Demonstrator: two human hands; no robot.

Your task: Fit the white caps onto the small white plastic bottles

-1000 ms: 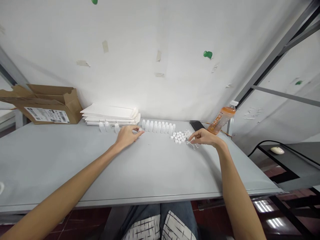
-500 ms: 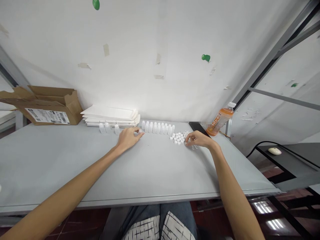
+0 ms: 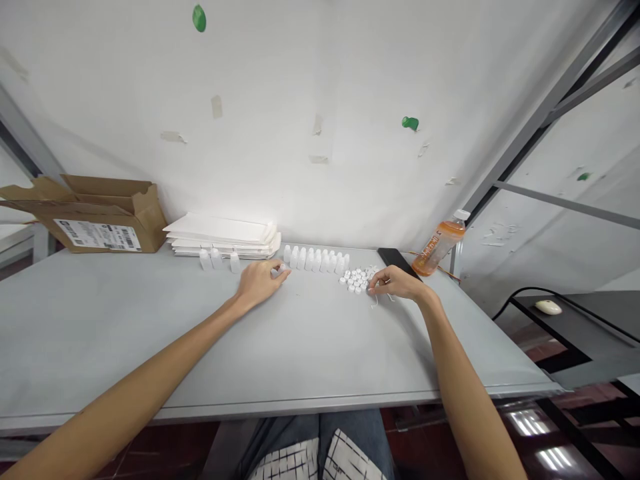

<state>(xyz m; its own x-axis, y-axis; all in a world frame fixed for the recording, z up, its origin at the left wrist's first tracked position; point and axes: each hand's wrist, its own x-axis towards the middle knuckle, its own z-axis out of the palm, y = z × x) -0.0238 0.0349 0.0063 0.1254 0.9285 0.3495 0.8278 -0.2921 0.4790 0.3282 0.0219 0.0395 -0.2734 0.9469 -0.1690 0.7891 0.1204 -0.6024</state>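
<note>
Bottle (image 3: 283,269) pinched in my left hand (image 3: 258,281). My right hand (image 3: 397,283) reaches the caps (image 3: 355,280), its grip unclear; they need fingertip care.

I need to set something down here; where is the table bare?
Bare: the table between left forearm and right forearm, and its left part before the cardboard box. Crowded: the back, with white sheets, small bottles, white caps and the orange drink bottle.

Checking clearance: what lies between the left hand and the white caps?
Between the left hand and the white caps, grouped small white bottles stand toward the wall, with gray tabletop in front. Head view.
</note>
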